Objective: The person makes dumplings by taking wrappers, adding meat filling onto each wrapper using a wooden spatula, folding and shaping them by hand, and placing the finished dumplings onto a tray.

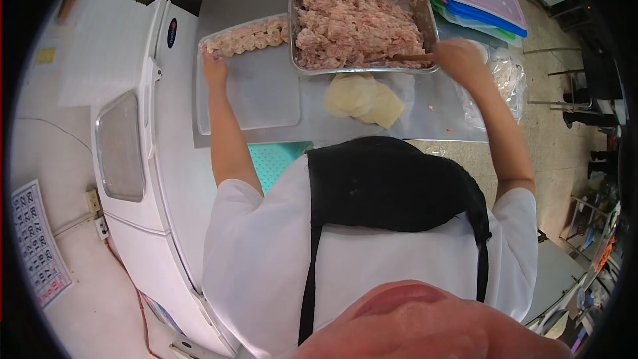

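Right hand (460, 61) grips a brown spatula (415, 58) pointing leftward along the minced meat (359, 23); left hand (214, 70) meets the dumpling tray (262, 96), hold unclear.

head camera | worn, facing forward and down | close over apron (392, 186) | worktable (438, 121) farther off

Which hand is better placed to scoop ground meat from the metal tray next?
Probably the right hand: it is at the near right corner of the metal tray and appears to grip a brown utensil against the ground meat. The left hand is farther off, beside the dumplings.
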`<act>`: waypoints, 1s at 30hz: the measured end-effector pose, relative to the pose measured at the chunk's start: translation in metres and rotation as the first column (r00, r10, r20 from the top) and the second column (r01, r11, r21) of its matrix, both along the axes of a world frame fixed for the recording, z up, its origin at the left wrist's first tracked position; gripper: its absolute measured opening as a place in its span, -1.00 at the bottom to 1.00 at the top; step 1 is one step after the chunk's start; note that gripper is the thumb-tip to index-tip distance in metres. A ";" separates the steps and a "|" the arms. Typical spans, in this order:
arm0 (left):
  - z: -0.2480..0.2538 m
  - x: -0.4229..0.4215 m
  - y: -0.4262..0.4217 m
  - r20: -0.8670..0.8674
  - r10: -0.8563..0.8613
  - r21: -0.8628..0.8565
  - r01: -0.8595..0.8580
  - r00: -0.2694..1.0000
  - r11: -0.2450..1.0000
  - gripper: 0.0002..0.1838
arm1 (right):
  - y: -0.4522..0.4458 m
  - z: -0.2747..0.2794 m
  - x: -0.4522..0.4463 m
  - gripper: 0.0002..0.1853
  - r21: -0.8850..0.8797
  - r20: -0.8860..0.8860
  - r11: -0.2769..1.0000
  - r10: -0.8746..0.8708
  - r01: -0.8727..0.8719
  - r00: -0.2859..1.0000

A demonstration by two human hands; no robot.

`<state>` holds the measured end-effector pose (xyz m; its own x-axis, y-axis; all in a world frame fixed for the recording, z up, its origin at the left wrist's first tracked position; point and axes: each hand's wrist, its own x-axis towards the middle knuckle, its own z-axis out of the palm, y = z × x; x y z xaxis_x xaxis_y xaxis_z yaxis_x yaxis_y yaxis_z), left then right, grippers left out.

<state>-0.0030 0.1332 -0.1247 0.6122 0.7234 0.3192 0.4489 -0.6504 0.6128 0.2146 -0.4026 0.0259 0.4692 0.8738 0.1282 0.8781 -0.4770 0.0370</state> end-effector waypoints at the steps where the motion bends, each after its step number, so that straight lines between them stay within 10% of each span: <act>1: 0.005 -0.003 -0.003 0.009 -0.028 -0.094 0.029 1.000 0.995 -0.20 | 0.008 -0.021 -0.004 -0.81 0.117 0.022 0.989 0.084 -0.086 0.996; 11: 0.073 -0.014 -0.202 0.213 -0.263 0.017 0.265 0.941 0.964 -0.40 | 0.027 0.041 -0.001 -0.82 -0.137 -0.077 0.982 0.121 -0.131 0.990; 16: 0.066 0.003 -0.304 0.151 -0.464 -0.043 0.475 0.873 0.879 -0.66 | 0.035 -0.004 0.021 -0.82 0.314 -0.114 0.912 0.312 -0.263 0.943; 20: 0.057 0.013 -0.333 0.012 -0.583 0.115 0.578 0.813 0.808 -0.81 | 0.035 -0.011 -0.010 -0.86 -0.031 -0.019 0.918 0.395 -0.395 0.919; 27: 0.041 0.006 -0.339 -0.031 -0.325 -0.221 0.310 0.945 0.925 -0.83 | 0.031 0.022 0.036 -0.89 0.066 0.117 0.949 0.301 -0.309 0.947; 30: 0.043 -0.003 -0.330 -0.027 -0.231 -0.336 0.209 0.973 0.919 -0.85 | 0.034 -0.038 0.016 -0.90 0.161 0.103 0.838 0.510 -0.521 0.854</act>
<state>-0.0059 -0.1971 -0.0820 0.7791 0.6256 0.0411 0.3637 -0.5044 0.7832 0.2301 -0.3683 -0.0118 -0.0548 0.9475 0.3149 0.9979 0.0411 0.0499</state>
